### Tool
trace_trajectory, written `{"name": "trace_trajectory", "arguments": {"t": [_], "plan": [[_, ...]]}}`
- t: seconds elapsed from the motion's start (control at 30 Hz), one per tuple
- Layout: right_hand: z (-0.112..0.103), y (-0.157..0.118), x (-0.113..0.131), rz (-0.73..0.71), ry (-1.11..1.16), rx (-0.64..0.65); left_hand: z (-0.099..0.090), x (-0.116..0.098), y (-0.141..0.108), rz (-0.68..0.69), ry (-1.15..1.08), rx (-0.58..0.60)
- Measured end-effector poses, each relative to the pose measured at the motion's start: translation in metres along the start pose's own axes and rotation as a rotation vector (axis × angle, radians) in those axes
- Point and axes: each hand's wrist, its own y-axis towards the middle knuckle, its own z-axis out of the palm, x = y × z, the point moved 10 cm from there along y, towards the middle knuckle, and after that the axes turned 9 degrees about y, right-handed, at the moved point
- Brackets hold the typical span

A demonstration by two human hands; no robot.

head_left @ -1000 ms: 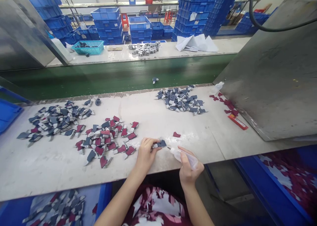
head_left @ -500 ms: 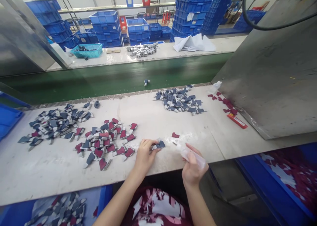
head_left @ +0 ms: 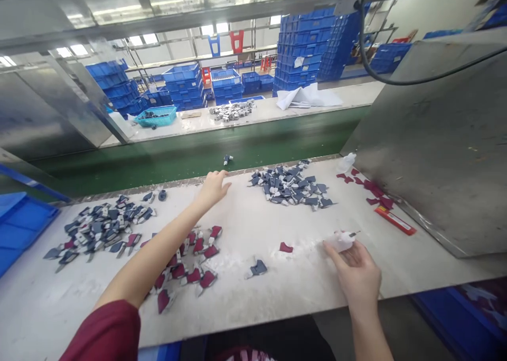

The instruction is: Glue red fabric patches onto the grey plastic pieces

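My left hand (head_left: pixel 214 188) is stretched forward over the table's far edge, its fingers apart with nothing seen in them. Just beyond it a small blue-grey and white part (head_left: pixel 227 159) lies on the green conveyor belt (head_left: pixel 166 163). In my right hand (head_left: pixel 358 271) is a translucent squeeze bottle (head_left: pixel 343 240) with a thin nozzle, tilted to the right. Between my arms, a single blue-grey part (head_left: pixel 259 267) rests on the table (head_left: pixel 293 292), with a loose maroon piece (head_left: pixel 285 247) to its upper right. My left forearm hides some of the maroon-faced parts (head_left: pixel 194 275).
A heap of blue-grey parts (head_left: pixel 289 187) lies at the far middle, another pile (head_left: pixel 105 221) on the left. Maroon pieces (head_left: pixel 376 191), a red packet (head_left: pixel 395 220) and a clear plastic item (head_left: pixel 347 162) sit beside the metal panel (head_left: pixel 439 155) at right.
My left hand has let go of the blue-grey part and moved forward toward the belt. My right hand has swung right with the bottle, whose nozzle now points right. The camera view has tilted up.
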Motion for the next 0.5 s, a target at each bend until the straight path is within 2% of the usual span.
{"name": "trace_trajectory", "arguments": {"t": [0.03,0.1,0.17,0.2,0.23,0.27,0.37,0.4,0.5], "plan": [[-0.002,-0.002,0.005,-0.051,-0.031,-0.022,0.004,0.008,0.025,-0.036,0.02,-0.003],[-0.014,-0.015,0.028,-0.253,-0.134,-0.141,0.014,0.023,0.065,-0.111,0.053,-0.007],[-0.022,-0.041,0.06,-0.519,-0.292,-0.282,0.021,0.034,0.092,-0.177,0.077,-0.019],[-0.018,-0.054,0.073,-0.64,-0.362,-0.291,0.024,0.039,0.1,-0.203,0.084,-0.024],[-0.008,-0.065,0.082,-0.733,-0.408,-0.228,0.026,0.043,0.106,-0.224,0.088,-0.028],[0.006,-0.072,0.086,-0.791,-0.431,-0.11,0.027,0.047,0.108,-0.237,0.087,-0.03],[0.05,-0.082,0.076,-0.759,-0.408,0.289,0.028,0.053,0.107,-0.225,0.064,-0.044],[0.061,-0.083,0.07,-0.725,-0.405,0.359,0.027,0.052,0.105,-0.208,0.052,-0.049],[0.083,-0.078,0.053,-0.624,-0.445,0.432,0.025,0.039,0.094,-0.139,0.008,-0.036]]}}
